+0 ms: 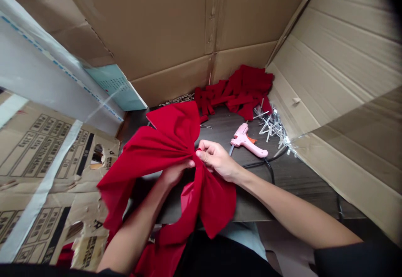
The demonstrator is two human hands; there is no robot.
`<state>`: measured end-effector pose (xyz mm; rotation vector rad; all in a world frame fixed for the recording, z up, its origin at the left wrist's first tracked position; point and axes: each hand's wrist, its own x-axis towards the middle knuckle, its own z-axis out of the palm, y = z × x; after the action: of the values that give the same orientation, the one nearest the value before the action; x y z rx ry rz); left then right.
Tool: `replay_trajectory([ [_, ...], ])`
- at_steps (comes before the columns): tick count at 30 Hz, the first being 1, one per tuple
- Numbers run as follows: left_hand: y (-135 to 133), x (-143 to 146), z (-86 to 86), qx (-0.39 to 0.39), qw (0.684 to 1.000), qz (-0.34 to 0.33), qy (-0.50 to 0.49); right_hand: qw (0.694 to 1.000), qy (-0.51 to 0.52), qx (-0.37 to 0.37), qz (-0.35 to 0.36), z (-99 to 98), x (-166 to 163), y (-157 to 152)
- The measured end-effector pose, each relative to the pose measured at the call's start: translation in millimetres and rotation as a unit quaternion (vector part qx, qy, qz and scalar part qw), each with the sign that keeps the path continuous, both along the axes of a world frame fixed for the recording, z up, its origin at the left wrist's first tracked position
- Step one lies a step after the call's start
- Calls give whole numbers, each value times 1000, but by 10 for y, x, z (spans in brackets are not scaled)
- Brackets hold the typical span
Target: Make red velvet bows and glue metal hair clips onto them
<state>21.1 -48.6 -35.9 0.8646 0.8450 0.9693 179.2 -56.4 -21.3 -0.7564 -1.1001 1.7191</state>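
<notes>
A large red fabric bow (pixel 166 143) spreads between my two hands, its loops fanned out to the left and lower right. My left hand (pixel 178 170) is closed around the gathered middle from below, its fingers partly hidden under the cloth. At the right of the centre, my right hand (pixel 216 160) pinches the bow's middle between thumb and fingers, where a small bit of red fabric shows. Long red tails hang from the bow toward my lap. Just right of my right hand, a pink glue gun (pixel 249 140) lies on the dark table (pixel 220 130).
Red fabric strips (pixel 241 91) are heaped at the back. Silver twist ties (pixel 273 126) lie scattered beside the right cardboard wall (pixel 333 80). A black cable (pixel 268 168) runs below the glue gun. Cardboard also encloses the back, and a printed carton (pixel 47 155) stands at left.
</notes>
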Motion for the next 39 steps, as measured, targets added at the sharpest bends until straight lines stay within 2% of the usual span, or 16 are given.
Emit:
replay_trajectory([
  [3, -36, 21, 30, 11, 998, 51, 40, 1000, -23, 3, 0, 7, 41, 29],
  [6, -86, 61, 142, 29, 987, 128, 89, 993, -82, 60, -65, 13, 65, 56],
  [9, -109, 88, 249, 78, 976, 161, 128, 972, -150, 120, -138, 2, 62, 61],
  [12, -95, 85, 302, 119, 966, 155, 170, 954, -198, 152, -166, -22, 58, 56],
  [18, -63, 82, 332, 143, 972, 118, 147, 972, -158, 158, -77, -17, 121, 86],
  [21, -48, 86, 308, 136, 976, 118, 125, 965, -176, 171, -92, 10, 125, 88],
  [26, -33, 83, 264, 133, 981, 93, 104, 969, -166, 128, -130, 40, 74, 50],
  [34, -30, 90, 268, 136, 979, 106, 108, 979, -131, 88, -129, 51, 44, 46],
  [39, -22, 66, 254, 156, 975, 102, 122, 991, -70, 35, -105, 64, 13, 53],
])
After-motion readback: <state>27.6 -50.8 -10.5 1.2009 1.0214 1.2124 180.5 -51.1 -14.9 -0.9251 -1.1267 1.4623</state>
